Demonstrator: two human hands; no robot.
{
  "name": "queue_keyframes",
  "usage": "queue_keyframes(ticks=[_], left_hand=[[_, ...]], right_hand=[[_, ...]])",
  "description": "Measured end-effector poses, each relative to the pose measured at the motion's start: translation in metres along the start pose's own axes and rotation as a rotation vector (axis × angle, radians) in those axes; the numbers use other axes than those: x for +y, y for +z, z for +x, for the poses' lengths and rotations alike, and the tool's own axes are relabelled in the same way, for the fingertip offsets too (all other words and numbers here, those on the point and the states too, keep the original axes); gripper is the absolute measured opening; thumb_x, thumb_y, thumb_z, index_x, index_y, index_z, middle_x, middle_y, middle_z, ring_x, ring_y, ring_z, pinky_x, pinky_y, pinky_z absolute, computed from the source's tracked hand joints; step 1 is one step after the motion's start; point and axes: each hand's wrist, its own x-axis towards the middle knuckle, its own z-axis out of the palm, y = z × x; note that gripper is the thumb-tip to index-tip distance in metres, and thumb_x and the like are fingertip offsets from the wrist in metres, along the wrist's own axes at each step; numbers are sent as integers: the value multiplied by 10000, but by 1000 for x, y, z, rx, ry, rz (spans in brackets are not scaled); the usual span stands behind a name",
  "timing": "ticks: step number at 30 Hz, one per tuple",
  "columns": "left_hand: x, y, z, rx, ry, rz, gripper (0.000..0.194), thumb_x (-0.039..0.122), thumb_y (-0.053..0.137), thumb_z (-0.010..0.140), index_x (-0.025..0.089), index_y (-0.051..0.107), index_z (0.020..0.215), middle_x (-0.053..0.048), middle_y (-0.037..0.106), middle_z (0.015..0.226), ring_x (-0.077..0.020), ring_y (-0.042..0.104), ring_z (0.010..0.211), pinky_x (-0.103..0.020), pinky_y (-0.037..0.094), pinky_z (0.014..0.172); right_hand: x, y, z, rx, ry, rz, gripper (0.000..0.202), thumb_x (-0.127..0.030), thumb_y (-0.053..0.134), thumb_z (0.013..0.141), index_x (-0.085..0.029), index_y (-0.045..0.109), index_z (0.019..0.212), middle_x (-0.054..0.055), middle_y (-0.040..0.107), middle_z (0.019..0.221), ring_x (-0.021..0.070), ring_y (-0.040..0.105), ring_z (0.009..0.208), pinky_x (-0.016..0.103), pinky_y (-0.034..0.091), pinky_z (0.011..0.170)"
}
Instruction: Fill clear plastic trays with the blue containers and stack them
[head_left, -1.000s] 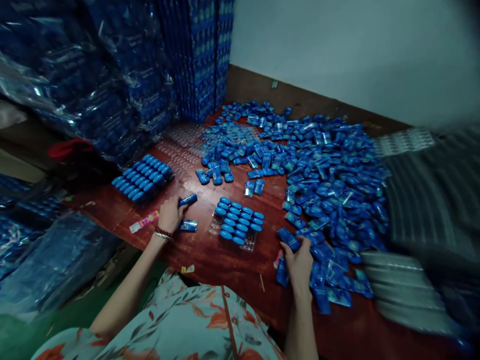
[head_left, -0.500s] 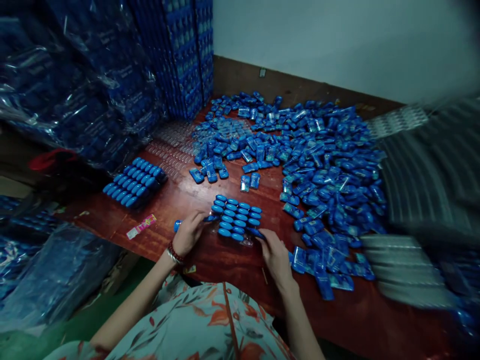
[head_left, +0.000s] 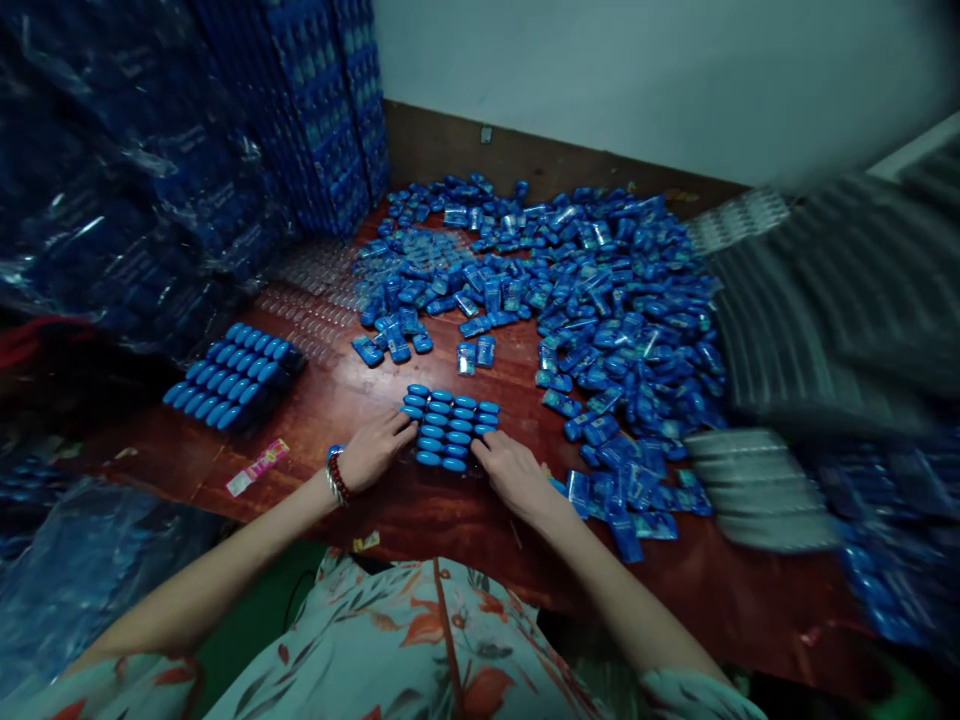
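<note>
A tray of glossy blue oval cases (head_left: 452,424) stands in rows on the table before me. My left hand (head_left: 375,447), with a beaded bracelet at the wrist, is at the tray's left edge, its fingers closed together on a blue case at the near-left corner. At the opposite edge, the fingers of my right hand (head_left: 510,470) are closed on a case at the near-right side. My fingers cover much of both cases. One loose blue case (head_left: 335,452) lies behind my left wrist, partly hidden.
Another filled tray (head_left: 234,375) stands at left, near clear blister sheets (head_left: 311,290). A large heap of blue packs (head_left: 630,300) spreads across the back and right of the red-brown table (head_left: 420,515). Wrapped stacks (head_left: 315,110) rise at left. A pink strip (head_left: 259,467) lies near the edge.
Both hands have come in against the tray, bringing the blue cases they held beside it down to its near corners. The whole view has shifted, with the scene moving left.
</note>
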Motion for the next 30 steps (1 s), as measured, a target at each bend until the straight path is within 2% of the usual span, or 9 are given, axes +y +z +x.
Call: queue_keyframes(ticks=[5, 8, 11, 14, 17, 19, 24, 26, 30], left_hand=[[3, 13, -8, 165, -38, 43, 301, 154, 407, 884, 186, 574, 1133, -125, 541, 1092, -228, 492, 943, -391, 476, 795], [5, 14, -13, 286, -144, -43, 338, 151, 405, 885, 223, 579, 1167, -112, 494, 1111, -207, 496, 934, -377, 477, 795], [1, 5, -26, 428, -350, -220, 351, 220, 422, 898, 236, 536, 1229, -87, 487, 1086, -165, 527, 885, -323, 490, 776], [-11, -7, -54, 539, -618, -294, 352, 329, 469, 884, 201, 543, 1204, -73, 525, 1039, -147, 555, 816, -289, 496, 727], [-21, -12, -83, 476, -740, -255, 316, 393, 460, 882, 176, 603, 1062, -62, 573, 924, -161, 564, 768, -293, 494, 684], [-22, -9, -93, 378, -699, -174, 306, 406, 458, 883, 179, 612, 1017, -68, 578, 917, -184, 563, 806, -326, 492, 726], [-21, 0, -84, 67, -528, 62, 390, 422, 542, 838, 193, 546, 1153, -108, 559, 1044, -241, 540, 921, -383, 458, 812], [-25, 1, -81, 5, -576, 105, 473, 473, 566, 808, 178, 516, 1174, -111, 557, 1014, -253, 546, 903, -390, 461, 794], [-33, 5, -87, 1, -596, -12, 492, 504, 571, 789, 175, 511, 1149, -94, 514, 1007, -234, 568, 855, -367, 490, 748]], right_hand=[[-16, 20, 1, 92, 166, 5, 311, -82, 345, 887, -181, 569, 1078, 107, 581, 1000, 222, 517, 941, 302, 455, 741], [-19, 44, -4, 325, 245, 182, 392, -92, 332, 896, -190, 496, 1238, 111, 574, 1104, 202, 516, 1017, 294, 468, 786], [-14, 66, -22, 642, 311, 418, 402, -168, 342, 923, -188, 430, 1315, 115, 542, 1210, 178, 507, 1105, 321, 437, 905], [-3, 80, -54, 801, 460, 504, 312, -275, 364, 933, -179, 562, 1155, 108, 617, 1083, 194, 562, 1028, 353, 433, 906], [9, 88, -86, 690, 682, 377, 353, -401, 378, 926, -153, 624, 982, 114, 650, 913, 217, 611, 857, 334, 464, 779], [15, 88, -98, 508, 795, 227, 427, -462, 358, 918, -139, 602, 1053, 132, 636, 926, 228, 619, 755, 323, 456, 643], [17, 77, -89, 88, 739, 107, 476, -436, 357, 917, -181, 407, 1316, 141, 576, 1075, 219, 631, 665, 295, 394, 490], [19, 76, -82, 48, 705, 133, 471, -416, 410, 900, -187, 387, 1310, 132, 575, 1082, 233, 645, 743, 295, 423, 536], [26, 85, -74, 85, 728, 287, 450, -420, 486, 860, -179, 409, 1232, 110, 629, 989, 263, 644, 849, 315, 461, 624]])
